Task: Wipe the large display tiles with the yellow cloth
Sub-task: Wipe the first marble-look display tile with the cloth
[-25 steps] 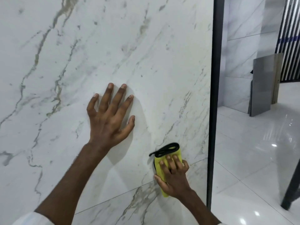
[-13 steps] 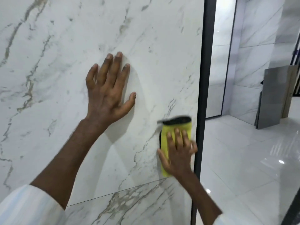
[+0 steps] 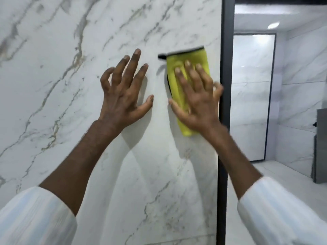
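Only the head view to go on, so here's what I'm seeing: the yellow cloth (image 3: 191, 56) has travelled a good way up the big marble-look display tile (image 3: 70, 85) in the last second. It was down near the horizontal joint (image 3: 177, 241) and now it's up level with the other hand, still hugging the tile's right edge just beside the black frame strip (image 3: 227, 32). The right hand (image 3: 196, 101) isn't pinching it at all; the fingers are straight and spread, flattening the cloth against the tile, with the black trim poking out the top. The left hand (image 3: 123, 92) is also spread wide on bare tile just left of the cloth. A second ago it lay flat, but now it looks propped on its fingertips with the little finger crooked, though I can't tell if the palm is off. My read is that this is an upward stroke along the right margin, so that strip is getting done, while the whole veined stretch to the left probably still needs passes.
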